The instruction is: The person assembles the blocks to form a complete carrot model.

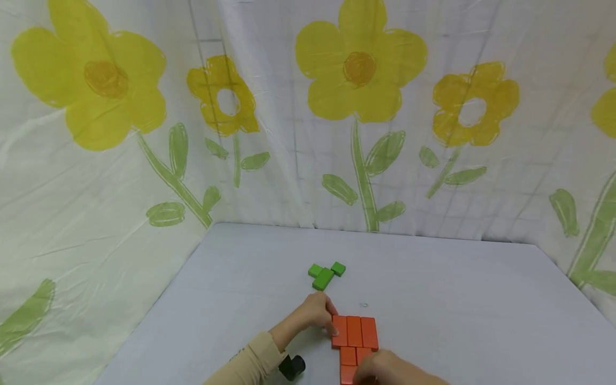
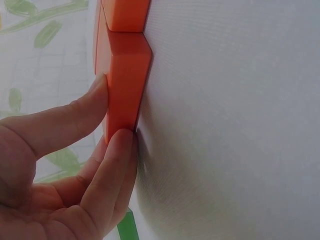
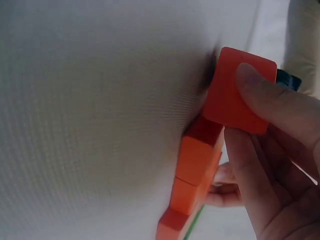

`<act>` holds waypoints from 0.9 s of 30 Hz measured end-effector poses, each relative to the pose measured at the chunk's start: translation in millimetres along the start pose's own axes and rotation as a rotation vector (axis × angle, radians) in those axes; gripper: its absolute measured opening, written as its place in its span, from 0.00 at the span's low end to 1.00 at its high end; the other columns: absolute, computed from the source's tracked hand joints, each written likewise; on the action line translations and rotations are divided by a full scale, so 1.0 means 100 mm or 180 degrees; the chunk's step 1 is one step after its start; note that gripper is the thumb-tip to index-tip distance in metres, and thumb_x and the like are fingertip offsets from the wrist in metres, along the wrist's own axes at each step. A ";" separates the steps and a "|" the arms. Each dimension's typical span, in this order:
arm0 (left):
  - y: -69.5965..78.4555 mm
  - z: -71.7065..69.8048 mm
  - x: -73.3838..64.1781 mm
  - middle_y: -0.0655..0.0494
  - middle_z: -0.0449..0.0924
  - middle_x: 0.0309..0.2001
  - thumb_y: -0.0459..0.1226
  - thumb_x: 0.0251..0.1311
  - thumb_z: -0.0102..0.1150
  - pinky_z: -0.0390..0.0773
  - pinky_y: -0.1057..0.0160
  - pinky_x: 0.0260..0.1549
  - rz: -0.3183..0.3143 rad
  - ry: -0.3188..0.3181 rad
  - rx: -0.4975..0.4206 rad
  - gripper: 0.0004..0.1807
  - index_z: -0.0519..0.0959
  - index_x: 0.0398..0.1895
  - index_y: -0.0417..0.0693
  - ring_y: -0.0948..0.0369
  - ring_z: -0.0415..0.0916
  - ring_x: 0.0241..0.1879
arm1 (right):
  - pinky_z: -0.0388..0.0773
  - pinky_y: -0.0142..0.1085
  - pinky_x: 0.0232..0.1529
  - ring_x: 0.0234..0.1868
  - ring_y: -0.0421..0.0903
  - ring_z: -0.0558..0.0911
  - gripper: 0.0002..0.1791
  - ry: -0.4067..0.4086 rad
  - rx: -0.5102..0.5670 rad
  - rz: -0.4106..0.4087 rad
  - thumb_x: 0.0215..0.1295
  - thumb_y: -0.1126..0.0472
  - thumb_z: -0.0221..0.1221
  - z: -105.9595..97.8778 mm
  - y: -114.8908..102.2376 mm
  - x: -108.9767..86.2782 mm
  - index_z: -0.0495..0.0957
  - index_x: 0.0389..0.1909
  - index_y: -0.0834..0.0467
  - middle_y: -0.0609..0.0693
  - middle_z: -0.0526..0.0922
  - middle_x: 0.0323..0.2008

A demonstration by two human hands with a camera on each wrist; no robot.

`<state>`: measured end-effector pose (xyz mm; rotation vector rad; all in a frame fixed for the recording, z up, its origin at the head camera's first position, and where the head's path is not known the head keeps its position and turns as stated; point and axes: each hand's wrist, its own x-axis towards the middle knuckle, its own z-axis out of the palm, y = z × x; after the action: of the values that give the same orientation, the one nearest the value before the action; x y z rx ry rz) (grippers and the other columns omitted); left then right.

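Red-orange wooden blocks lie side by side on the white table in the head view. Three upright oblong ones form the far row, with smaller blocks [image 1: 348, 355] below. My left hand [image 1: 315, 310] grips the leftmost oblong block [image 1: 339, 329] at its far-left corner. In the left wrist view, the thumb presses one face of that block [image 2: 127, 75] and the fingertips meet its end. At the near right of the group, my right hand [image 1: 392, 369] pinches a red-orange block [image 3: 225, 95], its thumb flat on the broad face. That block overlaps the row's near end in the right wrist view.
Beyond the left hand lie a green oblong block [image 1: 323, 278] and two small green blocks, one [image 1: 338, 268] at its far right. A black object [image 1: 292, 367] shows beside the left sleeve [image 1: 255, 358]. A flower-printed white curtain [image 1: 289, 160] hangs behind the table [image 1: 457, 299].
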<state>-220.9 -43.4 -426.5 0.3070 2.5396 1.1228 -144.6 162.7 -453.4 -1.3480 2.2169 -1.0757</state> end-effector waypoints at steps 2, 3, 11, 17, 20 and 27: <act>0.01 0.00 -0.01 0.54 0.76 0.26 0.25 0.37 0.77 0.71 0.60 0.29 0.0004 0.0000 0.0010 0.13 0.82 0.28 0.38 0.58 0.69 0.29 | 0.76 0.25 0.35 0.34 0.28 0.78 0.13 0.0028 -0.0199 -0.0045 0.68 0.55 0.60 -0.03 -0.10 0.02 0.84 0.42 0.60 0.39 0.84 0.35; 0.01 0.00 -0.01 0.54 0.76 0.26 0.25 0.37 0.77 0.71 0.60 0.29 0.0008 0.0004 0.0017 0.13 0.82 0.28 0.38 0.58 0.69 0.29 | 0.76 0.25 0.35 0.34 0.27 0.77 0.13 0.0036 -0.0175 -0.0001 0.68 0.54 0.60 -0.03 -0.13 0.02 0.84 0.42 0.60 0.37 0.83 0.36; 0.01 -0.01 -0.01 0.54 0.77 0.26 0.25 0.37 0.77 0.71 0.60 0.29 0.0019 0.0008 0.0037 0.13 0.82 0.28 0.38 0.58 0.69 0.29 | 0.76 0.26 0.35 0.31 0.27 0.75 0.14 0.0087 -0.0255 0.0287 0.64 0.53 0.64 -0.09 -0.26 0.03 0.84 0.41 0.61 0.35 0.82 0.35; 0.00 0.00 -0.01 0.54 0.77 0.26 0.25 0.36 0.77 0.71 0.61 0.28 0.0048 0.0016 0.0025 0.13 0.82 0.27 0.38 0.58 0.69 0.28 | 0.75 0.25 0.34 0.29 0.27 0.74 0.14 0.0081 -0.0363 0.0274 0.64 0.52 0.64 -0.09 -0.26 0.02 0.84 0.40 0.59 0.33 0.81 0.33; 0.00 0.00 -0.01 0.54 0.77 0.26 0.25 0.36 0.77 0.70 0.61 0.27 0.0041 0.0011 0.0023 0.13 0.82 0.27 0.38 0.58 0.69 0.28 | 0.75 0.25 0.33 0.29 0.26 0.73 0.14 0.0083 -0.0368 0.0328 0.64 0.51 0.64 -0.09 -0.27 0.02 0.84 0.40 0.59 0.32 0.80 0.32; -0.01 0.00 -0.01 0.54 0.76 0.26 0.25 0.37 0.77 0.70 0.61 0.27 0.0029 0.0003 0.0018 0.13 0.82 0.27 0.39 0.58 0.68 0.28 | 0.75 0.26 0.34 0.30 0.27 0.73 0.14 0.0063 -0.0457 0.0409 0.63 0.51 0.64 -0.07 -0.27 0.02 0.84 0.40 0.59 0.33 0.80 0.32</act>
<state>-220.1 -43.7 -427.2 0.3197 2.5452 1.1195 -133.7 156.8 -428.0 -1.2351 2.3987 -0.9040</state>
